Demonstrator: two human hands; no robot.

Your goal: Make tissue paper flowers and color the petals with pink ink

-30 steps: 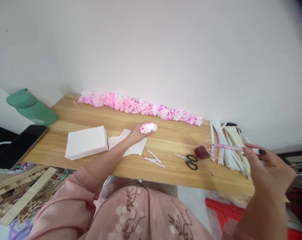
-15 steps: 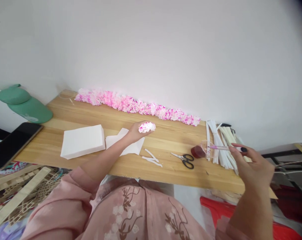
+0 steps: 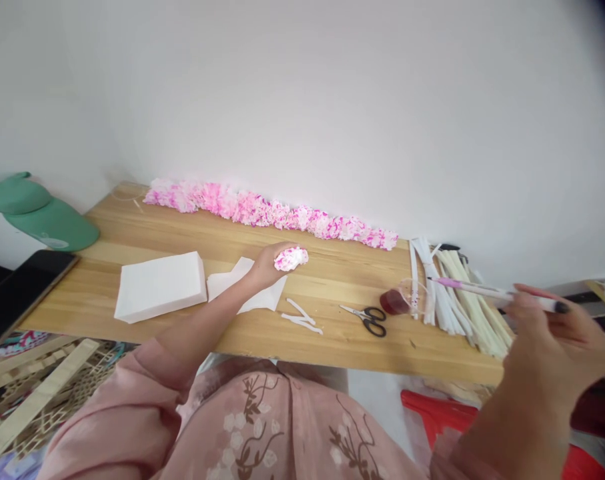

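My left hand [image 3: 265, 268] is closed around a ruffled white paper flower [image 3: 291, 259] spotted with magenta, its petals facing up at the thumb side. Off to the right, my right hand [image 3: 557, 333] grips a slim white brush [image 3: 487, 290] with a pinkish-purple front section, a dark pointed tip and a black end. The brush tip points left, above the white strips. Just left of the tip a clear plastic cup lies tilted, with dark red liquid [image 3: 394, 302] in it. Below the left hand are folded white tissues [image 3: 237, 283] and two short white strips [image 3: 302, 322].
Black-handled scissors [image 3: 372, 323] lie beside the cup. Bundled white and cream strips [image 3: 445, 293] cover the table's right end. A row of pink-white flowers [image 3: 267, 210] lines the wall. On the left are a tissue stack [image 3: 159, 287], a phone [image 3: 37, 287] and a green cap [image 3: 52, 217].
My right hand has moved right, taking the brush tip away from the cup's mouth. My left hand still holds the flower, slightly turned. The whole view has shifted a little.
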